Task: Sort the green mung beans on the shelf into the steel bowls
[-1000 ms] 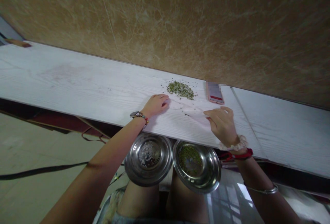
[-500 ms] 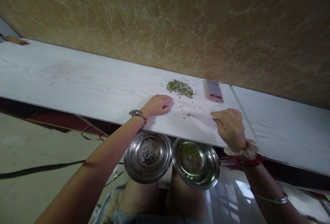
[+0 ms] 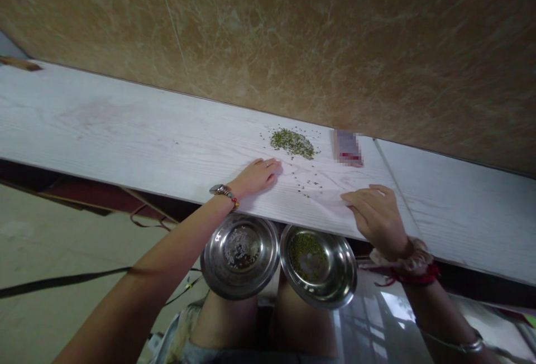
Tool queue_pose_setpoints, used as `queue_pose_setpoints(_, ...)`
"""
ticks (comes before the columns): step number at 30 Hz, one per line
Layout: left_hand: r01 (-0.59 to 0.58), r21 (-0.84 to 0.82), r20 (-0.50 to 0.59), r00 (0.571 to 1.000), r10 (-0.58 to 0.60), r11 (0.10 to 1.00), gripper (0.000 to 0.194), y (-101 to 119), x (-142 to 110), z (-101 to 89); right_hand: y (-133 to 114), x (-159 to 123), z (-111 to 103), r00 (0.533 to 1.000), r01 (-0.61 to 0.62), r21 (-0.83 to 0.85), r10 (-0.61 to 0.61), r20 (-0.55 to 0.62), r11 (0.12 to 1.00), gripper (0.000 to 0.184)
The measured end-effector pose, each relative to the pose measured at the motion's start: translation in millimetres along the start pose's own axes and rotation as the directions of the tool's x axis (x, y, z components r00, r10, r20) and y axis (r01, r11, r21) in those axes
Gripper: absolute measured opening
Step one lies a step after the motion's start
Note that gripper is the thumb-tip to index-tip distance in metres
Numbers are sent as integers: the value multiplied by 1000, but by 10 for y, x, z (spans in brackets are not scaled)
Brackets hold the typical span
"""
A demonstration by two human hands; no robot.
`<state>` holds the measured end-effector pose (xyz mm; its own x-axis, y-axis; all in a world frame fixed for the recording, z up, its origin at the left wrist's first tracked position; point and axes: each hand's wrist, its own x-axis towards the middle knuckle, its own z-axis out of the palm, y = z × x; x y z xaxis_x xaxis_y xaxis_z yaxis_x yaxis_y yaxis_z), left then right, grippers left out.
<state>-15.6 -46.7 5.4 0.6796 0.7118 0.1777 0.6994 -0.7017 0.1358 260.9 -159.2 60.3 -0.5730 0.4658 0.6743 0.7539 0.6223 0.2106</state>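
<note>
On the white wooden ledge lies a pile of small green beans mixed with white grains, the beans looking like mung beans. My left hand rests on the ledge just below the pile, fingers loosely bent, with nothing visible in it. In the pinched fingers of my right hand is a thin, see-through strip, faint against the white. Its tip lies by a few loose beans. Below the ledge's edge are two steel bowls: the left bowl contains white grains, the right bowl green beans.
A phone, partly pixelated, lies right of the pile against the brown marbled wall. A brown wooden piece is at the far left. Both bowls sit over my thighs. A dark strap crosses at lower left.
My right hand has shifted slightly down and to the right with the clear strip. The loose beans near its tip are more spread out. My left thumb has drawn in.
</note>
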Motion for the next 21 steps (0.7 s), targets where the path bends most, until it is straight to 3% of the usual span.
queue_pose_setpoints(4,9,-44,23,1000,-8,999,41,29,-39,-26,-29,1,-76,1000,9,-1,-9,19,1000,17)
queue_pose_setpoints(10,54,-58,24,998,-52,997,40,81,-48,-68,-63,26,-43,997,-79,14,80,-24,997,17)
queue_pose_setpoints(18,34,-72,-37,999,-37,997,33,74,-61,-35,-113,14,-17,996,-72,63,68,61,995,17)
queue_pose_setpoints(21,30,-70,-43,999,-33,997,33,71,-59,-30,-107,1,-58,997,-76,82,73,41,994,19)
